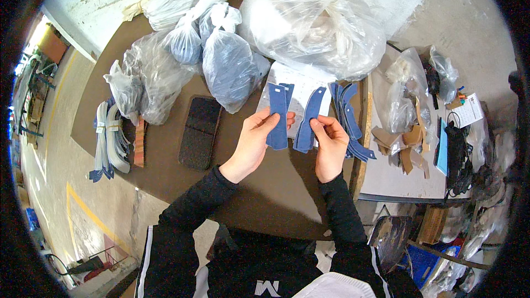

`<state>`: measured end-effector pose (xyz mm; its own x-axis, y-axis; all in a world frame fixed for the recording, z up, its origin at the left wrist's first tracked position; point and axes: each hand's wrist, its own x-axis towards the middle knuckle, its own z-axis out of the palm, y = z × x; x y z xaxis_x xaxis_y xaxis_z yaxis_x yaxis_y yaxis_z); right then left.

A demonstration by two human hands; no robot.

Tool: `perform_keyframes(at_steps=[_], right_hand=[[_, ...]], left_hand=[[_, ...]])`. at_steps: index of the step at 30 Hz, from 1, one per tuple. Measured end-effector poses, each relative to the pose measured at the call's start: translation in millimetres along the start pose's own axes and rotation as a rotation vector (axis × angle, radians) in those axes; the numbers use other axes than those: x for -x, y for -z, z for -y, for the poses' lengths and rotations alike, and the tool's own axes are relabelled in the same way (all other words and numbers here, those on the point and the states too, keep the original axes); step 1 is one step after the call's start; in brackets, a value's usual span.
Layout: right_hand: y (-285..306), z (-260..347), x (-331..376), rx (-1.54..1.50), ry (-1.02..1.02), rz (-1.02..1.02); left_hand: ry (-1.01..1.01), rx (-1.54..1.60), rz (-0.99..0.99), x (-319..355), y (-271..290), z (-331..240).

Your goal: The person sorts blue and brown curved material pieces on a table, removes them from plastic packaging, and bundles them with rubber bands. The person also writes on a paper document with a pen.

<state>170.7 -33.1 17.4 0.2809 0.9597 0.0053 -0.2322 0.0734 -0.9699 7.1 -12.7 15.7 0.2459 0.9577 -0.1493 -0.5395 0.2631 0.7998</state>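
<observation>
My left hand pinches a blue fabric strip between thumb and fingers, with another layer showing behind its top edge. In my right hand is a second, slightly curved blue fabric strip, held by its right edge. Both strips are upright, side by side and apart, above the brown table. Behind them lies a white sheet of paper. Just right of my right hand rests a pile of curved blue fabric strips.
A black phone lies left of my hands. Bundled pale strips sit at the table's left. Clear bags of blue pieces and a large clear bag stand behind. Brown scraps cover part of the side table.
</observation>
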Motion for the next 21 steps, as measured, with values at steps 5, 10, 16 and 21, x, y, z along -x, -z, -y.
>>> perform_keyframes(at_steps=[5, 10, 16, 21], right_hand=[[-5, 4, 6, -0.021, -0.026, 0.027], [-14, -5, 11, 0.010, -0.014, 0.109], [-13, -6, 9, 0.226, 0.104, -0.001], [-17, -1, 12, -0.153, 0.106, -0.064]], left_hand=[[-0.030, -0.078, -0.019, -1, 5, 5], [-0.034, -0.041, -0.068, -1, 4, 17], [-0.068, -0.166, -0.009, 5, -5, 16], [-0.093, -0.152, -0.040, 5, -5, 11]])
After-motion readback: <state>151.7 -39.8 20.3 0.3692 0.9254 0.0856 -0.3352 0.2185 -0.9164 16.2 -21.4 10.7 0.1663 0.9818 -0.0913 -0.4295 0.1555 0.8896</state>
